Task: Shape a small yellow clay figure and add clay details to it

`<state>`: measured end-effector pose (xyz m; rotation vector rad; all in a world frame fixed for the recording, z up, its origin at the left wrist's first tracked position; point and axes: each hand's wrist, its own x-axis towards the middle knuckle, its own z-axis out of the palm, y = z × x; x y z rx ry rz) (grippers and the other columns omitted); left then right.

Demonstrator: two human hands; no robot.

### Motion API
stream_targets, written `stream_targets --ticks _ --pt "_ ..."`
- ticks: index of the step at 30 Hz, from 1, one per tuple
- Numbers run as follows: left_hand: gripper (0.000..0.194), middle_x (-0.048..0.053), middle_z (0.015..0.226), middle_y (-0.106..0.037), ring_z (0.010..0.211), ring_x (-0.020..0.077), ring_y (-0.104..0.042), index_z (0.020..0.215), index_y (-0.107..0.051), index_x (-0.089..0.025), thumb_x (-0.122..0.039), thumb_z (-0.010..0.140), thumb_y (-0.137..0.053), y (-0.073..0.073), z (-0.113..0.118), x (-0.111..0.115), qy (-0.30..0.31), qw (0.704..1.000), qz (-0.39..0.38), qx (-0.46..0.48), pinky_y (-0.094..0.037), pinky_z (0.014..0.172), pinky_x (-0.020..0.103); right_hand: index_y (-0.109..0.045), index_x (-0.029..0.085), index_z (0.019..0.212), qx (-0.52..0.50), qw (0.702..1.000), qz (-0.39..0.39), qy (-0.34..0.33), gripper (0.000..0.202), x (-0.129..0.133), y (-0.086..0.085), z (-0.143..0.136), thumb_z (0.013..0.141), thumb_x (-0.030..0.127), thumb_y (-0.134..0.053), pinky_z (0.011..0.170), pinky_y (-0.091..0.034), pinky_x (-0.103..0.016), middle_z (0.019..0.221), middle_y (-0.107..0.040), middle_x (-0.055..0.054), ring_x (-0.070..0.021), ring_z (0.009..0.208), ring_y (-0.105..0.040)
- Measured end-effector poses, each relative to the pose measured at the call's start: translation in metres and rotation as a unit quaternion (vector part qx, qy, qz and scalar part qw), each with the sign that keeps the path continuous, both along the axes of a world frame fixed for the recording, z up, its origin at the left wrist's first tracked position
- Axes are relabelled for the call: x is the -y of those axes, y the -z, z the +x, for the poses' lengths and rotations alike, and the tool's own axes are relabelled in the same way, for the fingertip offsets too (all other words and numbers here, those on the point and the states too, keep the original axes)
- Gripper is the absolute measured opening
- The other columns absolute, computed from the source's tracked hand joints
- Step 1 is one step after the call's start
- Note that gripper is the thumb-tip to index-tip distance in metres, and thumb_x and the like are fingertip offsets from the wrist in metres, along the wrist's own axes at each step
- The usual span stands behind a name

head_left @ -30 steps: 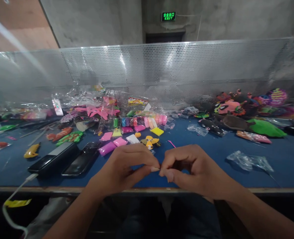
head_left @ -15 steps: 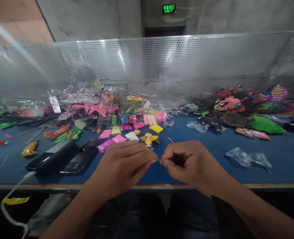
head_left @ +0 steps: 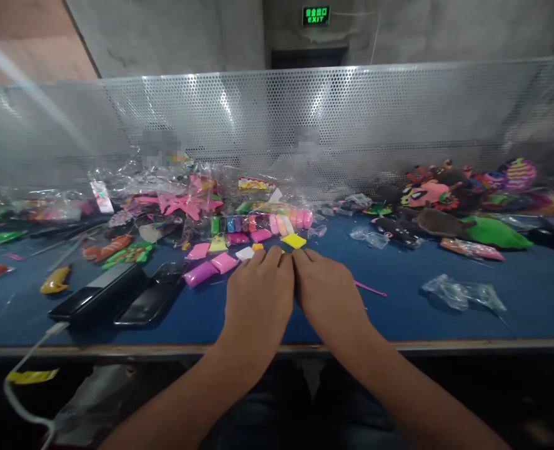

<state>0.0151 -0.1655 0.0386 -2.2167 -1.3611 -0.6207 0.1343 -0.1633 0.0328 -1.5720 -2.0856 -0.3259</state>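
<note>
My left hand and my right hand are close together above the blue table, backs toward me and fingers curled away. From the outer side of my right hand sticks out a thin pink clay tool; the grip itself is hidden. What my left fingers hold cannot be made out. The yellow and brown clay figure is covered by my hands. Just beyond the fingertips lie a yellow clay packet, a white packet and a small orange-yellow piece.
Left are a black phone, a power bank with a white cable, and a yellow clay piece. Pink packets lie left of my hands. Crumpled plastic and plush toys are right. A perforated metal screen stands behind.
My hands have come together and moved forward over the place where the yellow figure lay. The pink tool, formerly flat on the table, now juts from my right hand.
</note>
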Motion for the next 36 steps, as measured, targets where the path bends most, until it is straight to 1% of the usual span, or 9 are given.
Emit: stream_targets --ticks 5,12,18,21,23,27,29,32,36 --pt "0.019 0.002 0.089 -0.071 0.085 0.0183 -0.065 0.088 -0.070 -0.019 -0.017 0.093 -0.052 -0.003 -0.024 -0.023 0.117 0.982 -0.122 0.088 -0.049 0.075 0.030 -0.053 0.018 0.063 -0.139 0.980 0.024 -0.143 0.015 -0.017 0.015 0.020 0.073 0.007 -0.053 0.053 -0.029 -0.023 0.058 -0.055 0.002 -0.0093 0.052 -0.045" --pt "0.020 0.003 0.084 -0.072 0.081 0.0138 -0.064 0.082 -0.073 -0.020 -0.028 0.092 -0.058 -0.012 -0.055 -0.043 0.376 0.867 -0.273 0.182 -0.047 0.078 0.026 -0.056 0.016 0.059 -0.324 0.883 -0.083 -0.329 0.014 -0.003 0.014 0.032 0.070 0.008 -0.053 0.045 -0.028 -0.018 0.051 -0.048 0.005 -0.0046 0.048 -0.037" --pt "0.016 0.003 0.073 -0.071 0.072 0.0131 -0.063 0.074 -0.074 -0.020 -0.033 0.083 -0.072 -0.008 -0.049 -0.044 0.486 0.746 -0.390 0.235 -0.047 0.081 0.029 -0.067 0.015 0.067 -0.423 0.737 -0.247 -0.466 0.010 0.001 0.024 0.029 0.076 0.019 -0.064 0.038 -0.032 -0.016 0.049 -0.055 0.003 -0.0049 0.039 -0.045" --pt "0.019 0.003 0.068 -0.070 0.067 0.0127 -0.062 0.072 -0.072 -0.019 -0.035 0.081 -0.073 -0.004 -0.047 -0.042 0.490 0.727 -0.404 0.260 -0.048 0.080 0.030 -0.066 0.015 0.071 -0.462 0.665 -0.330 -0.484 0.019 0.000 0.031 0.031 0.079 0.032 -0.066 0.033 -0.033 -0.016 0.046 -0.054 0.004 -0.0067 0.034 -0.048" --pt "0.017 0.003 0.070 -0.071 0.066 0.0124 -0.062 0.074 -0.072 -0.018 -0.033 0.083 -0.071 -0.003 -0.048 -0.039 0.458 0.762 -0.373 0.265 -0.049 0.073 0.027 -0.065 0.016 0.071 -0.457 0.699 -0.328 -0.442 0.018 -0.002 0.028 0.034 0.080 0.031 -0.064 0.034 -0.033 -0.017 0.047 -0.052 0.004 -0.0063 0.035 -0.047" --pt "0.013 0.001 0.079 -0.073 0.071 0.0123 -0.064 0.082 -0.072 -0.020 -0.023 0.088 -0.061 -0.007 -0.047 -0.023 0.280 0.924 -0.181 0.187 -0.045 0.064 0.023 -0.056 0.017 0.062 -0.368 0.855 -0.201 -0.304 0.013 -0.008 0.009 0.038 0.074 0.015 -0.057 0.042 -0.030 -0.017 0.050 -0.046 0.006 -0.0049 0.043 -0.040" --pt "0.016 0.000 0.079 -0.072 0.072 0.0132 -0.065 0.082 -0.071 -0.021 -0.020 0.089 -0.057 -0.008 -0.040 -0.012 0.183 0.973 -0.060 0.124 -0.043 0.063 0.024 -0.051 0.018 0.057 -0.299 0.915 -0.106 -0.251 0.016 -0.012 0.002 0.037 0.072 0.011 -0.055 0.046 -0.029 -0.018 0.049 -0.043 0.007 -0.0052 0.046 -0.037" --pt "0.020 0.002 0.079 -0.071 0.072 0.0154 -0.064 0.084 -0.071 -0.019 -0.018 0.091 -0.052 -0.007 -0.022 0.001 0.076 0.994 0.040 0.064 -0.042 0.061 0.025 -0.050 0.018 0.058 -0.194 0.965 -0.014 -0.177 0.016 -0.013 -0.004 0.027 0.072 0.010 -0.055 0.050 -0.028 -0.021 0.052 -0.048 0.005 -0.0069 0.049 -0.039" --pt "0.021 0.005 0.081 -0.069 0.075 0.0195 -0.065 0.084 -0.068 -0.016 -0.009 0.089 -0.049 -0.005 0.001 0.002 -0.014 0.999 -0.009 0.032 -0.044 0.064 0.029 -0.060 0.016 0.072 -0.057 0.997 -0.011 -0.049 0.014 -0.010 -0.004 0.008 0.076 0.005 -0.053 0.052 -0.028 -0.026 0.069 -0.065 -0.004 -0.0128 0.056 -0.052"
